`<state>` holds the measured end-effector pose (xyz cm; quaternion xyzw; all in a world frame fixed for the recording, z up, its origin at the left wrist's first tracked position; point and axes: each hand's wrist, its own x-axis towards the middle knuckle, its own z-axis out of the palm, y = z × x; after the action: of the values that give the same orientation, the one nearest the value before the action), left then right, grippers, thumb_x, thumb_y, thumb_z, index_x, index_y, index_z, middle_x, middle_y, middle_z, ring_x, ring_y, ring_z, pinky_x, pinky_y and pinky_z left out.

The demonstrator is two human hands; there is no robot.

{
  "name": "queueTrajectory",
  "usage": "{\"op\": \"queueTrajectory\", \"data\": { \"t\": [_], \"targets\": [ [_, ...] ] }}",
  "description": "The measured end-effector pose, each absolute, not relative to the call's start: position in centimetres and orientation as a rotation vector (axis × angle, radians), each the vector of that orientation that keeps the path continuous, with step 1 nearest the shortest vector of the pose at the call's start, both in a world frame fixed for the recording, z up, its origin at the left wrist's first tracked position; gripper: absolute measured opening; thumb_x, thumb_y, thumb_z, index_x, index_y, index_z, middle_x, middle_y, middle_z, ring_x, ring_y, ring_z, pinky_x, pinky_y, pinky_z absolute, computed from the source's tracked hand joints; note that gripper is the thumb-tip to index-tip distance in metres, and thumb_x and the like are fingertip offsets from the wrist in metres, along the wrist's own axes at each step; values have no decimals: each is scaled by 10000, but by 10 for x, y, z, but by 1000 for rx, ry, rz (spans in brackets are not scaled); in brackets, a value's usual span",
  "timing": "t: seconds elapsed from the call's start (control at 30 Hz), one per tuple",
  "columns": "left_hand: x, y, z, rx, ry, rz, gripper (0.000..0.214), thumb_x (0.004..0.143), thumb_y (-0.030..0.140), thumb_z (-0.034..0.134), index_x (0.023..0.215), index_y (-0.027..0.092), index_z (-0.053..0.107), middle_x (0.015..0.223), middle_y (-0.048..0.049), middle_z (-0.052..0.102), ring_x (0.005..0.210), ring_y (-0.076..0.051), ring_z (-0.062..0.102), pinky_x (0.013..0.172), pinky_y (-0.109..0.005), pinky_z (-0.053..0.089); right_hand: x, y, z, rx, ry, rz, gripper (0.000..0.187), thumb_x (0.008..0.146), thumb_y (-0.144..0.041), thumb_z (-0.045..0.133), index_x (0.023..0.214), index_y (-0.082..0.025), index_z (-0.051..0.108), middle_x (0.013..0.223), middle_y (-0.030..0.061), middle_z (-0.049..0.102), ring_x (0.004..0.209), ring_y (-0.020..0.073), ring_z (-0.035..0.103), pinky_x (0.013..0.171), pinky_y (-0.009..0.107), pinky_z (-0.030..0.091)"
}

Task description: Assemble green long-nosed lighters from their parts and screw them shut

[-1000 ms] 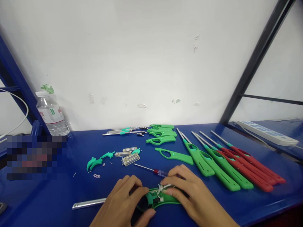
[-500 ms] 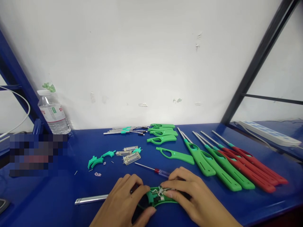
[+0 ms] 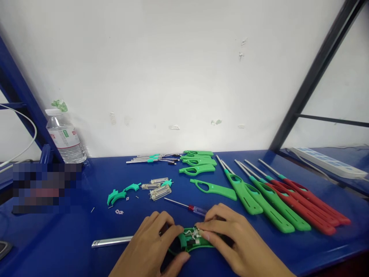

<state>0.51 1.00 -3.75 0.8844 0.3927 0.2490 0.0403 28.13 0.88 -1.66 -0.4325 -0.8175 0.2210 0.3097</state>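
A green long-nosed gas lighter (image 3: 201,244) lies opened up at the front of the table, its inner wires and small parts exposed. Its metal nozzle (image 3: 112,242) sticks out to the left, beyond my wrist. My left hand (image 3: 157,240) grips the trigger end, thumb below and fingers above. My right hand (image 3: 227,234) is closed over the handle side, with thumb and fingertips pressed on the small white and metal parts inside. Its fingers partly cover what they pinch. Just behind the right fingers rests a screwdriver (image 3: 198,211) with a clear and red handle.
Green handle shells (image 3: 216,189) lie behind. Assembled green lighters (image 3: 248,198) and red lighters (image 3: 311,207) fan out at right. Clear fuel tanks (image 3: 160,192), teal triggers (image 3: 117,197) and nozzle rods (image 3: 141,161) lie left of centre. A water bottle (image 3: 67,140) stands at the back left.
Both hands stay on the lighter almost unmoved. The right fingertips have shifted slightly over the inner parts, and the metal piece seen beneath them is now mostly covered.
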Motion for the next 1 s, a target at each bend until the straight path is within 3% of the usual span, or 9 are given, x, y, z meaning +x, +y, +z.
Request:
{"op": "queueTrajectory", "data": {
  "t": [0.43, 0.57, 0.67, 0.87, 1.0],
  "targets": [
    [9, 9, -33, 2718, 1234, 758, 402, 977, 214, 838, 1341, 333, 717, 1201, -11, 751, 1059, -265, 773, 991, -441, 679, 278, 6, -13, -1154, -2181, 519, 332, 1137, -195, 587, 1227, -342, 870, 1089, 14, 780, 1021, 204, 756, 914, 322, 588],
    [8, 9, -37, 2707, 1251, 750, 408, 970, 180, 820, 1332, 338, 718, 1229, -15, 736, 1090, -268, 778, 1003, -464, 687, 280, 8, -19, -1185, -2139, 322, 288, 1146, -282, 594, 1329, -321, 814, 1193, 37, 815, 1120, 241, 788, 1007, 374, 626],
    [8, 9, -39, 2707, 1250, 724, 417, 953, 169, 836, 1321, 332, 726, 1224, -21, 731, 1076, -269, 778, 985, -472, 694, 291, 18, -25, -1240, -2077, 127, 312, 1166, -307, 525, 1280, -310, 815, 1217, 49, 841, 1128, 254, 817, 998, 407, 665],
    [11, 8, -37, 2751, 1245, 741, 380, 963, 204, 848, 1309, 305, 730, 1183, -23, 744, 1019, -273, 771, 953, -487, 698, 322, 40, -41, -1427, -2091, -244, 441, 1171, -337, 473, 1515, -230, 726, 1551, 136, 734, 1415, 364, 721, 1146, 624, 622],
    [10, 8, -36, 2768, 1257, 765, 408, 968, 227, 853, 1345, 304, 719, 1185, -22, 751, 1023, -275, 774, 951, -490, 700, 327, 43, -47, -1464, -2129, -218, 464, 1178, -290, 403, 1495, -208, 732, 1476, 147, 777, 1354, 344, 758, 1141, 612, 630]
  ]
}}
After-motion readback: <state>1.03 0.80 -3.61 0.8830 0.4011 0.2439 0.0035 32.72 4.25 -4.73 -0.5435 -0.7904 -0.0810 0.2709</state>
